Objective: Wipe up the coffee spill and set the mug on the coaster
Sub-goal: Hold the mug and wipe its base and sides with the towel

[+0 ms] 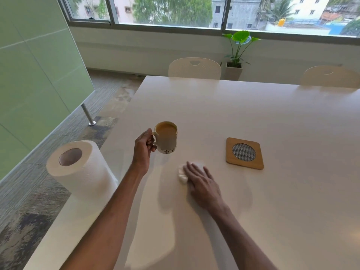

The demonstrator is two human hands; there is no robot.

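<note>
A white mug with a row of small dark leaf marks near its base was held at the left part of the white table, well in from the far edge. It was filled almost to the rim with pale brown coffee. Whether its base touched the table or hung just above it could not be told. The left hand reached in from the near edge, its grip clamped on the mug's handle, fingers curled through and thumb on top.

Just nearer than the mug and slightly to its right, a crumpled white paper towel wad lay on the table. The right hand rested flat on top of it, fingers spread and pressed down, pinning the wad rather than clenching it; only the wad's left side showed from under the fingers. No brown spill could be made out around it.

Further right, apart from both hands, a square wooden coaster with rounded corners and a round mesh centre lay flat, with nothing on it.

At the table's left edge, near the nearer corner, a large roll of white paper towel stood upright.

Beyond the far edge were the backs of two pale chairs, a potted green plant on the floor between them, and a wide window facing trees and buildings.
</note>
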